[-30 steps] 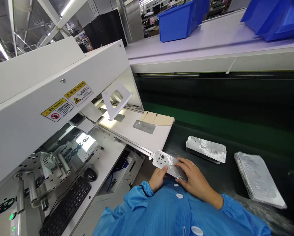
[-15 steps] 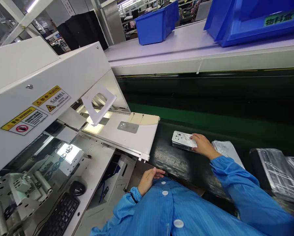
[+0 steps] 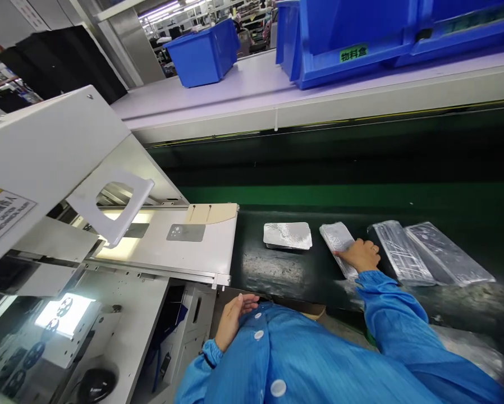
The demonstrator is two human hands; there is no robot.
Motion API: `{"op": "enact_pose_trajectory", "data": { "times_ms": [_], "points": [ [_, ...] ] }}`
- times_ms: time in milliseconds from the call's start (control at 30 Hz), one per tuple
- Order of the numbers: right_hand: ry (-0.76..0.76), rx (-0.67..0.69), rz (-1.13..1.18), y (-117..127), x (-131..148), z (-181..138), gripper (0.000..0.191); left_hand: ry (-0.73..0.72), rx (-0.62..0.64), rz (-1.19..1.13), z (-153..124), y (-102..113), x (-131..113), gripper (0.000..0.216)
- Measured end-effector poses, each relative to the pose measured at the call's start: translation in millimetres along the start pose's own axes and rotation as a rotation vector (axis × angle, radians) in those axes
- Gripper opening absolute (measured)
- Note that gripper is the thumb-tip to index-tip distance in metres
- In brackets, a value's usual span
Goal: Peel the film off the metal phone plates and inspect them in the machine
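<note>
- The right hand covers part of a silver, rectangular stack of thin pieces; gripping or merely resting, I cannot tell.
- A yellow-and-white warning label at 9 o'clock is cut off.
- The right palm faces down, fingers bent.
- The left hand, at 8 o'clock from it, is empty, fingers loosely extended.
- On the dark, scuffed counter, a shiny, round-cornered metallic pile lies towards 9 o'clock from the right hand; crinkled, plastic-wrapped packs lie at 3.

Room between plate stack and platform
</note>
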State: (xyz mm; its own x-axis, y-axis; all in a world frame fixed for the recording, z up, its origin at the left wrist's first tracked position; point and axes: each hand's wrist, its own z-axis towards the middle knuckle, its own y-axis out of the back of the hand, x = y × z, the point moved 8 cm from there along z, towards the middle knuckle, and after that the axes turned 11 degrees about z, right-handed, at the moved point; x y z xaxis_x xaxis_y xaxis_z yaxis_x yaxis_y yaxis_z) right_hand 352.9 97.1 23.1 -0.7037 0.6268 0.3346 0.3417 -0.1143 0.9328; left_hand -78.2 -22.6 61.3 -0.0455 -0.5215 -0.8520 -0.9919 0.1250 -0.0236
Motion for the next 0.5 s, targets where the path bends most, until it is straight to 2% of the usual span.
{"op": "enact_pose_trajectory", "data": {
  "times_ms": [67,133,267,500],
  "points": [
    [-0.084,0.094,0.018,-4,-20,1,0.081,0.008,0.017,0.016,3,-4,0,0.071],
    [-0.093,0.134,0.050,-7,-23,3,0.082,0.002,0.049,0.038,6,-10,-3,0.072],
    [-0.100,0.114,0.055,-4,-19,5,0.093,-0.018,0.094,0.076,10,-19,-8,0.070],
    [-0.147,0.060,0.068,4,-18,4,0.105,-0.033,0.110,0.079,14,-22,-9,0.069]
  ]
}}
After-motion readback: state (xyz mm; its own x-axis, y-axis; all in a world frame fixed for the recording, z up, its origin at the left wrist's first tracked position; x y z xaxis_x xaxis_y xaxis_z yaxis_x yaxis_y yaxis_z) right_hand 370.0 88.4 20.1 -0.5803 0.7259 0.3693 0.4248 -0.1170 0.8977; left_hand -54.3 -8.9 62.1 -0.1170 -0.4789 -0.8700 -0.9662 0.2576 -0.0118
